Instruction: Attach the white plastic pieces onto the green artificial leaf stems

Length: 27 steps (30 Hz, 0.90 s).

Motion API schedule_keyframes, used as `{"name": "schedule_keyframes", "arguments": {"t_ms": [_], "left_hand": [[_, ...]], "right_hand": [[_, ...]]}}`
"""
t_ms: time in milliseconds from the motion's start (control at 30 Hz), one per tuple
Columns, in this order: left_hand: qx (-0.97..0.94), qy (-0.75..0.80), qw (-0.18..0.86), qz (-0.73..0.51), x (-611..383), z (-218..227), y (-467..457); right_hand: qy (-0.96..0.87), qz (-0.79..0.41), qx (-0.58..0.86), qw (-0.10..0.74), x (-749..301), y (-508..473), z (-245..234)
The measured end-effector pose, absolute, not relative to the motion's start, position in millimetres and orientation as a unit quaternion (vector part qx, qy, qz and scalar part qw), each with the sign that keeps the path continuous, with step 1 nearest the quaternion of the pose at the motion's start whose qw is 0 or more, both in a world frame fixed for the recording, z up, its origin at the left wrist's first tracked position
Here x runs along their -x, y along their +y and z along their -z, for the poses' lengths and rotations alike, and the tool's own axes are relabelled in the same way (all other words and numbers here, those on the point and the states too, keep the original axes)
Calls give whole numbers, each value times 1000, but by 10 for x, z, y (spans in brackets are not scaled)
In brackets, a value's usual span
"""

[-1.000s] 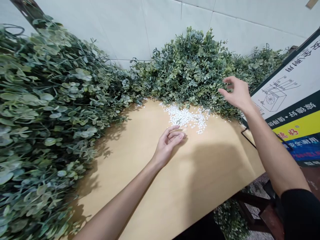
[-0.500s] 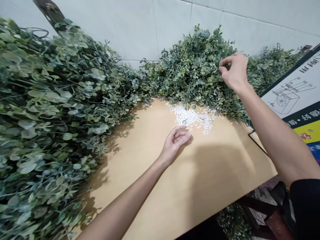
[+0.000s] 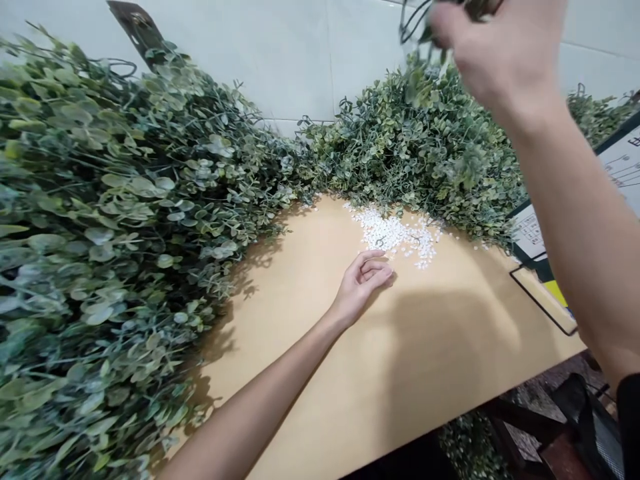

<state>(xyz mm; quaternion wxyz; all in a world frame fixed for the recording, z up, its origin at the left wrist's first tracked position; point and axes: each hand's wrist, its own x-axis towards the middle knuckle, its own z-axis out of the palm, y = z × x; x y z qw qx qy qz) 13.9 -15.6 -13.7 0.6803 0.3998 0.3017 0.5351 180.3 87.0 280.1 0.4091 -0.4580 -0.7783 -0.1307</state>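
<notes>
My left hand (image 3: 363,283) rests on the tan tabletop (image 3: 410,360), fingers loosely curled with nothing in them, just short of a scatter of small white beads (image 3: 397,233). My right hand (image 3: 495,57) is raised high and near the camera, blurred, pinched on a green leafy sprig (image 3: 425,27) lifted from the far pile of artificial foliage (image 3: 425,153).
A large mound of artificial eucalyptus branches (image 3: 100,233) fills the left side against the white tiled wall (image 3: 280,53). A printed sign board (image 3: 620,167) leans at the right. The table's front edge drops off at lower right above dark furniture (image 3: 565,427).
My right hand pinched a sprig in the far foliage pile and pulled it up toward the camera. The left hand stayed in place. The view shifted slightly right.
</notes>
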Motion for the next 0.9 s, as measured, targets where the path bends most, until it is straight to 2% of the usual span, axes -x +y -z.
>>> {"name": "schedule_keyframes", "arguments": {"t_ms": [100,200,333,533,667,900], "left_hand": [[-400,296,679,-539,-147,137,-160],[-396,287,684,-542,-153,139,-158],[-386,284,686,-548,-164,158,-146],[-345,314,660,-589,-185,173,-124],[-299,349,606,-650,-176,149,-116],[-317,316,575,-684,-123,38,-177]], "right_hand": [[-826,-7,350,442,-1456,808,-2477],[-863,-102,336,364,-1186,850,-2022],[-881,-128,323,321,-1010,995,-1579],[-869,-135,329,345,-1023,994,-1564],[-839,-205,332,379,-1211,863,-1575],[-808,-438,308,245,-1882,751,-1176]]}}
